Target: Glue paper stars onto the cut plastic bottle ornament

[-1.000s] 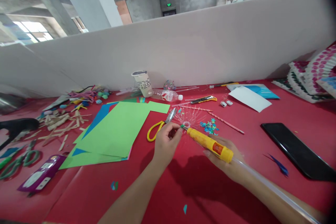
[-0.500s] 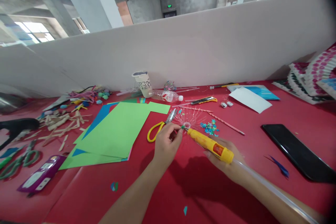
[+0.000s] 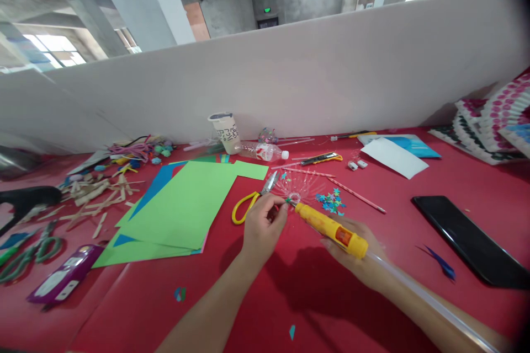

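My right hand (image 3: 360, 245) is wrapped round a yellow glue gun (image 3: 325, 223), and a long clear glue stick (image 3: 430, 300) trails from its back end. The metal nozzle points left at the fingertips of my left hand (image 3: 267, 220). Thumb and forefinger there pinch a tiny green piece (image 3: 288, 200), probably a star, right at the nozzle. Just behind it a clear plastic piece with thin strips fanned out (image 3: 304, 185) lies on the red table. A small pile of blue and green stars (image 3: 331, 201) sits to its right. Yellow-handled scissors (image 3: 247, 207) lie beside my left hand.
Green paper sheets (image 3: 178, 207) are stacked at left. Behind stand a paper cup (image 3: 226, 132) and a lying plastic bottle (image 3: 265, 151), with a box cutter (image 3: 323, 159) nearby. Striped straws (image 3: 358, 196) and a black phone (image 3: 467, 240) lie right. A white partition (image 3: 290, 77) closes the back.
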